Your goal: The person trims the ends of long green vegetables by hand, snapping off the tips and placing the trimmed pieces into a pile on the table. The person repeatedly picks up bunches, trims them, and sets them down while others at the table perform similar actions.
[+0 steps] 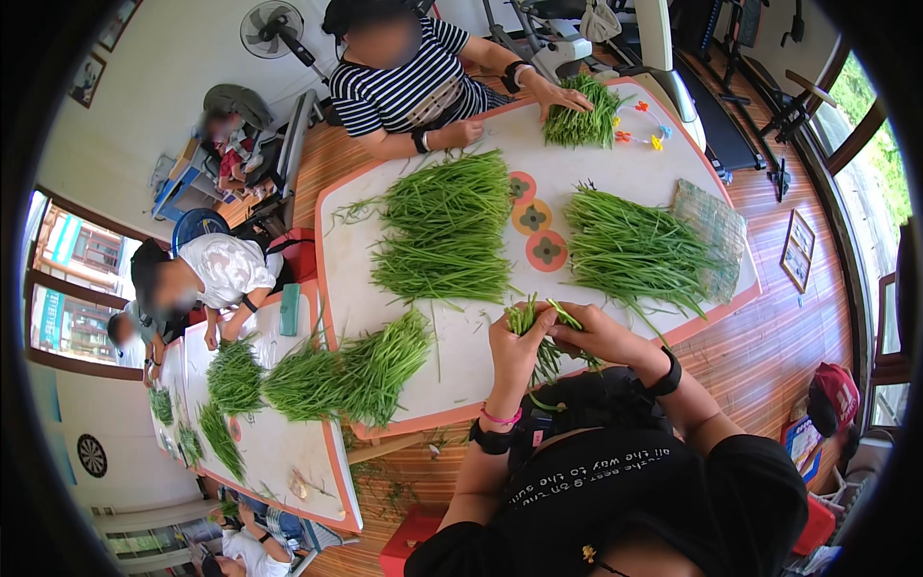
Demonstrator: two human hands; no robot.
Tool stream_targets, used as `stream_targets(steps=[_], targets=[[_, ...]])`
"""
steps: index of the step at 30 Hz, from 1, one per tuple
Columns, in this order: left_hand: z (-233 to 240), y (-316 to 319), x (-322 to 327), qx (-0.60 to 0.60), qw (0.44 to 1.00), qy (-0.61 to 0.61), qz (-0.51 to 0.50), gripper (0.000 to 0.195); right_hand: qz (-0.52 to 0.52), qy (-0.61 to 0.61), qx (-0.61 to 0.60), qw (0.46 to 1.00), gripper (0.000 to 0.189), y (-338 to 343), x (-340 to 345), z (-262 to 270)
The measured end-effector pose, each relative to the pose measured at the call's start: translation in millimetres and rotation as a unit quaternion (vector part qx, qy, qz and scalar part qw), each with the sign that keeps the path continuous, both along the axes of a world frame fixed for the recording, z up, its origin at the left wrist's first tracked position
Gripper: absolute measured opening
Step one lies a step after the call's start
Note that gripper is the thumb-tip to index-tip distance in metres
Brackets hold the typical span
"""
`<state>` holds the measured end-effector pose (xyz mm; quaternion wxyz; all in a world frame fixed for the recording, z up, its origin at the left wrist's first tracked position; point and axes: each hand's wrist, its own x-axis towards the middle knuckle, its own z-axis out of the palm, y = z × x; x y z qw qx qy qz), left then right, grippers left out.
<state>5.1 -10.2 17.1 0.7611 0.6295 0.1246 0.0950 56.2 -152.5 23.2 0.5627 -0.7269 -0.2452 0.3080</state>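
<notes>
My left hand (pixel 513 348) grips a small bunch of green chive-like stalks (pixel 520 319) at the near edge of the white table (pixel 461 360). Fingers of my right hand (pixel 600 333) pinch a few stalks (pixel 564 314) of the same kind, close against my left thumb. Leaf ends (pixel 548 364) hang down below both hands. Beyond my right hand a loose pile of stalks (pixel 634 245) lies partly over a greenish woven sheet (pixel 714 231). To the left, a broad pile of stalks (pixel 447 231) covers the middle of the table.
Across the table a person in a striped top (pixel 411 79) rests a hand on another bundle (pixel 580 112). A ring of coloured flowers (pixel 642 126) lies beside it. More bundles (pixel 386 368) stretch leftwards to a second table (pixel 281 469), where other people work. A red stool (pixel 414 544) stands below.
</notes>
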Motion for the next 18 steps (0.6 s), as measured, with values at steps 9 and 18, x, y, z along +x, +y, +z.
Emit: stream_targets(steps=[9, 18], targets=[[1.6, -3.6, -0.3, -0.062, 0.996, -0.023, 0.057, 0.013, -0.078, 0.061, 0.075, 0.992, 0.018, 2.2, -1.2, 5.0], [6.3, -4.7, -4.4, 0.023, 0.992, -0.077, 0.093, 0.011, -0.103, 0.18, 0.175, 0.963, 0.02, 1.3, -2.3, 2.1]])
